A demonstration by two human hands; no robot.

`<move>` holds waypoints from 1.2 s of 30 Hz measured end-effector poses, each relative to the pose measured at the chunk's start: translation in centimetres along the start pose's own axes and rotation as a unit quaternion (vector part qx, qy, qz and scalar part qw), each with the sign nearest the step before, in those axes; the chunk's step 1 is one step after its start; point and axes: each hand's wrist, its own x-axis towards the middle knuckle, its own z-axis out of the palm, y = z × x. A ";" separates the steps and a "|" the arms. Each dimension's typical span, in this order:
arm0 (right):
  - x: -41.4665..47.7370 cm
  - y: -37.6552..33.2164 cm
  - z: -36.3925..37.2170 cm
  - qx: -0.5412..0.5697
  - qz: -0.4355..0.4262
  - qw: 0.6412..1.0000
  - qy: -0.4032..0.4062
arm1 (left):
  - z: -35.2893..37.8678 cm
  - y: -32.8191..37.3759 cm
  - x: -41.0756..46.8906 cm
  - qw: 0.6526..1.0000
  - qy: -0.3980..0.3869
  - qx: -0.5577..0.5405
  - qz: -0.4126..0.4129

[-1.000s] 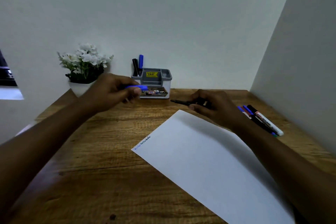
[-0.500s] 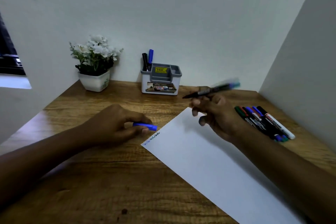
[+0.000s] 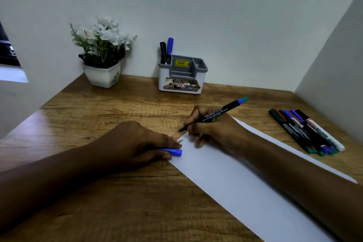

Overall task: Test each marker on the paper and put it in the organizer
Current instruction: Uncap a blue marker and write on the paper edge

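My right hand (image 3: 212, 129) grips a black marker (image 3: 214, 114) with a blue and green end, its tip just above the top corner of the white paper (image 3: 235, 182). Small scribbles mark that corner. My left hand (image 3: 137, 143) holds a blue marker cap (image 3: 172, 152) and rests at the paper's left edge. The grey and white organizer (image 3: 182, 76) stands at the back with a black marker (image 3: 163, 52) and a blue marker (image 3: 170, 47) in its left slot. Several capped markers (image 3: 306, 129) lie together at the right.
A white pot of white flowers (image 3: 102, 55) stands at the back left of the wooden desk (image 3: 98, 114). Walls close the desk in behind and on the right. A window edge shows at the far left.
Both hands came down toward the paper's top corner. The right hand turned the marker into a writing grip with its tip lowered. The left hand carried the blue cap to the paper's edge.
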 end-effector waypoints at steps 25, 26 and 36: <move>0.6 1.1 0.0 -0.063 -0.003 0.998 0.002 | 0.6 -1.4 1.6 0.990 -0.113 0.036 0.082; 0.6 1.1 0.0 -0.068 -0.002 0.998 0.003 | 0.6 -1.4 1.6 0.990 -0.111 0.037 0.084; 0.6 1.2 0.0 -0.069 0.006 0.997 0.027 | 0.5 -1.1 1.6 0.989 -0.096 0.041 0.102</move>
